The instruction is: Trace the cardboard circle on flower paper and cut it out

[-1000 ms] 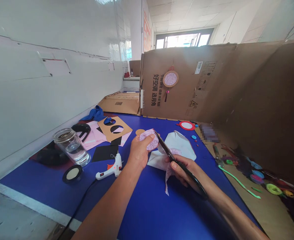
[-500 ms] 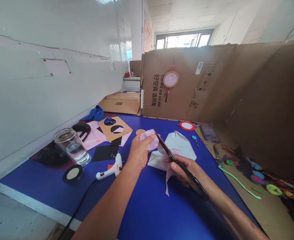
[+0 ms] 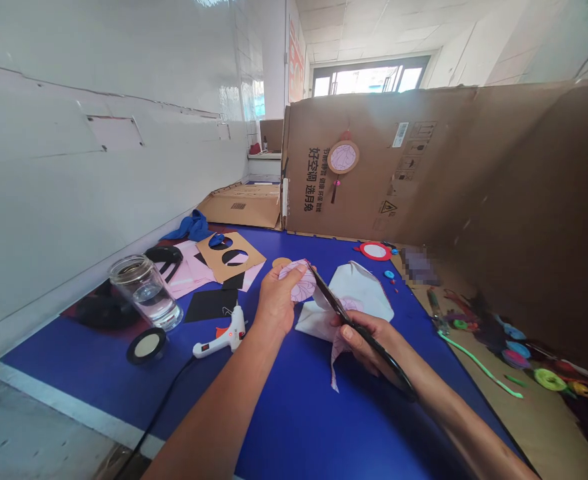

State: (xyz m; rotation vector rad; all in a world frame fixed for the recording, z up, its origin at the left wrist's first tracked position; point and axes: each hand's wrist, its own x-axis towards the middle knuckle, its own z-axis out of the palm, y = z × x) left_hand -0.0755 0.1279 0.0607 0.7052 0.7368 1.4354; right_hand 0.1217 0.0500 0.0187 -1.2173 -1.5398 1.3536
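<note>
My left hand (image 3: 277, 293) pinches a round piece of pink patterned fabric (image 3: 303, 285) between thumb and fingers. My right hand (image 3: 369, 337) is wrapped round black-handled scissors (image 3: 335, 301), whose blades point up and left to the edge of the fabric circle. A narrow strip of pink fabric (image 3: 337, 363) hangs below the right hand. Behind it, a larger white cloth (image 3: 361, 290) lies crumpled on the blue table (image 3: 294, 413). Just beyond the left hand sits a small tan disc (image 3: 281, 262), partly covered.
At left stand a glass jar of water (image 3: 147, 293), a black-rimmed lid (image 3: 147, 347) and a corded white glue gun (image 3: 224, 339). Cardboard with round holes (image 3: 230, 257) lies behind them. A red-rimmed disc (image 3: 375, 251) is at the back; cords (image 3: 479, 363) lie on the right cardboard.
The left thumb and the fabric circle have shifted very slightly against the blades. Otherwise both hands stay nearly where they were, and the view has moved a little.
</note>
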